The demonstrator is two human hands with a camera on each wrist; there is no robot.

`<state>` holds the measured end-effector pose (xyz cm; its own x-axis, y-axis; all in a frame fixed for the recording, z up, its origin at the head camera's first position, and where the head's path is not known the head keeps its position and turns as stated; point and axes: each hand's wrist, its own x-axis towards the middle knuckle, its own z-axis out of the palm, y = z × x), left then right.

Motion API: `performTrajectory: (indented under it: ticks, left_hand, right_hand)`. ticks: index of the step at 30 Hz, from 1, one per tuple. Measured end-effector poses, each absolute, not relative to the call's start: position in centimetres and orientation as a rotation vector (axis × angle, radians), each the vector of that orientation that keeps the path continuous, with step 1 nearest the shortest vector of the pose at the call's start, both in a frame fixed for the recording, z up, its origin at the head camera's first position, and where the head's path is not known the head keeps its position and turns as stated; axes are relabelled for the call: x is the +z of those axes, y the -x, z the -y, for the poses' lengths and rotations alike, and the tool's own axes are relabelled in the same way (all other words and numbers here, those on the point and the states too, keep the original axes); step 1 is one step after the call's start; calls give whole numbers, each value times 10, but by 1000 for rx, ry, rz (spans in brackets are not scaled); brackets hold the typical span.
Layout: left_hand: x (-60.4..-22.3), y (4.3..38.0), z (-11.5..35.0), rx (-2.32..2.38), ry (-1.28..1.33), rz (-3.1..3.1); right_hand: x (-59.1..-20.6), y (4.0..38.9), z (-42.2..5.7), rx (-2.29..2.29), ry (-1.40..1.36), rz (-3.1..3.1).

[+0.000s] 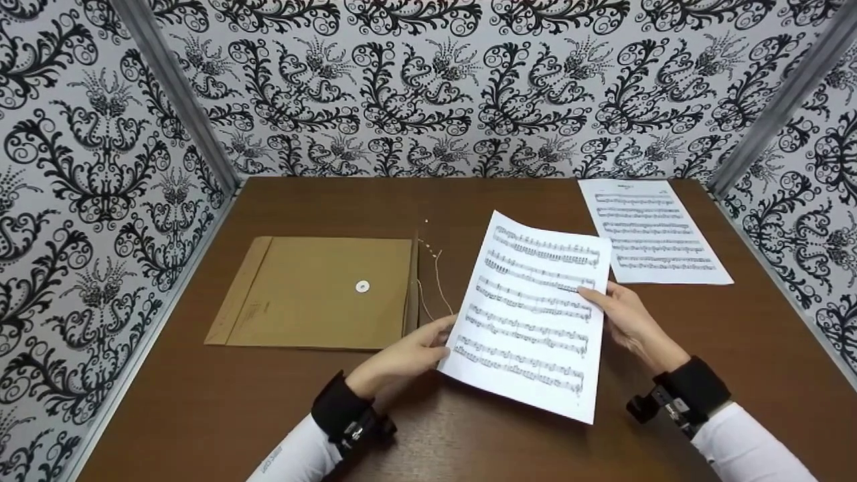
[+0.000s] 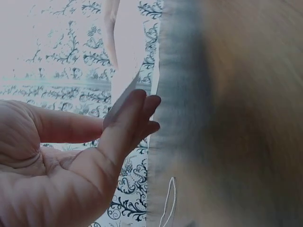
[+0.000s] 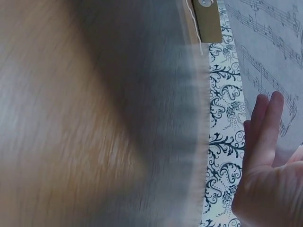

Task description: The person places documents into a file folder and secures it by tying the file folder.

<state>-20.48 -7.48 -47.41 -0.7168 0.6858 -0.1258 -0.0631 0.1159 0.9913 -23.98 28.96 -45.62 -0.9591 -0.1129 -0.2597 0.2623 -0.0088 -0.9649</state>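
Printed sheet music (image 1: 529, 314) is held tilted above the table, its staves facing up; whether it is one sheet or more I cannot tell. My left hand (image 1: 408, 355) pinches its lower left edge, and the left wrist view shows the paper (image 2: 125, 94) nearly edge-on between thumb and fingers. On the right edge, my right hand (image 1: 633, 321) grips with the thumb on the printed face and the fingers (image 3: 270, 123) against the back. Just left of the sheet lies a brown envelope (image 1: 321, 294) with a white round button (image 1: 362, 286) and a string (image 1: 442, 284) at its right end.
Another page of sheet music (image 1: 653, 231) lies flat at the back right of the brown table (image 1: 509, 448). Patterned black-and-white walls (image 1: 442, 87) close off the back and both sides. Each wrist wears a black band (image 1: 699, 388) with a small camera.
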Motion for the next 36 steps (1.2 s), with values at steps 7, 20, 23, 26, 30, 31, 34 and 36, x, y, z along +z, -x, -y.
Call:
performTrajectory:
  ticks: [7,20,23,26,30,31,34,36]
  left_hand:
    - [-470,212,85,1710,-522,-1777]
    - [-458,227,106,1722,-459,-1793]
    - [-458,232,113,1709,-472,-1765]
    - [-459,236,120,1709,-490,-1717]
    - [-461,240,128,1702,-508,-1660]
    - [-461,241,130,1700,-510,-1651]
    - [-460,244,135,1684,-504,-1639]
    - [-459,245,139,1667,-497,-1645]
  right_hand:
    - [-452,238,-286,-2033,-188,-2032]
    - [-447,237,-283,-2171,-176,-1814]
    - [-447,238,-285,-2178,-169,-1802]
    - [-447,239,-288,-2183,-168,-1801]
    - [-449,240,-294,-2203,-181,-1786]
    - [-449,241,-295,-2204,-185,-1788]
    - [-450,241,-298,-2199,-186,-1789]
    - [-450,241,-299,-2186,-182,-1799]
